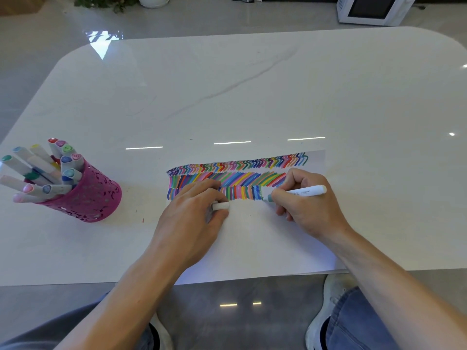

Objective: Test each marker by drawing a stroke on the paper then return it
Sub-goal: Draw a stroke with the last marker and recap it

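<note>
We note the right hand point(307, 205) curled round a white marker point(308, 191), tip down on the paper point(252, 238) at the right end of the lowest row of strokes, the left hand point(193, 215) resting on the sheet and pinching the white cap point(220, 206), and the pink holder point(96, 195) well to the left.

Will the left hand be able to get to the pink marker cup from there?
Probably yes. Only bare table lies between the left hand and the pink cup. But that hand holds a white cap, so grabbing would be awkward.
</note>
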